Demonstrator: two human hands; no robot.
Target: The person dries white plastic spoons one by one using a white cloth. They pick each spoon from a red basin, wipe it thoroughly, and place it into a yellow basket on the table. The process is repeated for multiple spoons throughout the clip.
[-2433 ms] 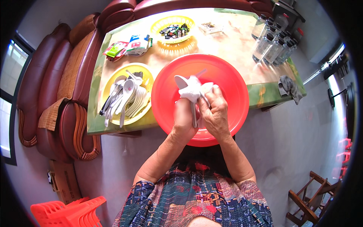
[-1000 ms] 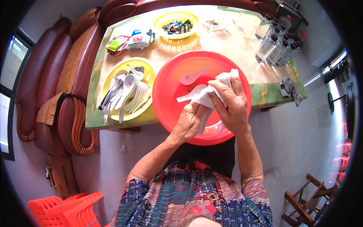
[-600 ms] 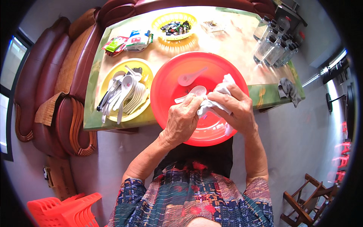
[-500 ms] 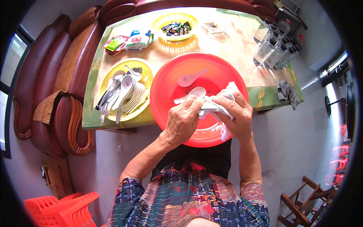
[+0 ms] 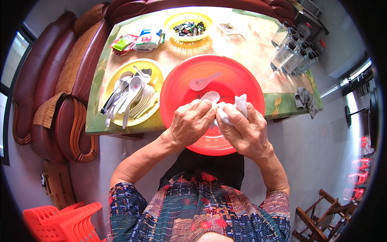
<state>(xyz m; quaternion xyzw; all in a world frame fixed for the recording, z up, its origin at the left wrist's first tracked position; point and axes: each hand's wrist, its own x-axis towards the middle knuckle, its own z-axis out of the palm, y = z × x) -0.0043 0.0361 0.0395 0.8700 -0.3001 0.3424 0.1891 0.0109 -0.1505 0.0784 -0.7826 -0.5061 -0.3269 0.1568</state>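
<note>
A red plastic basin sits in front of me, its far part over the table. In it lie a white soup spoon and a second white spoon, partly covered by my left hand. My right hand is closed around a white cloth, which bunches out between the fingers. My left hand is closed in a pinch right beside the cloth, above the basin's near part. What its fingers hold is hidden.
Left of the basin, a yellow basket holds several spoons. Behind stand snack packets and a yellow basket of small wrapped pieces. Glass bottles and a grey rag are at the right. Red plastic stools stand lower left.
My right hand has turned and closed more tightly over the cloth, drawing in its hanging end. Both hands have come closer together, with elbows spread wider.
</note>
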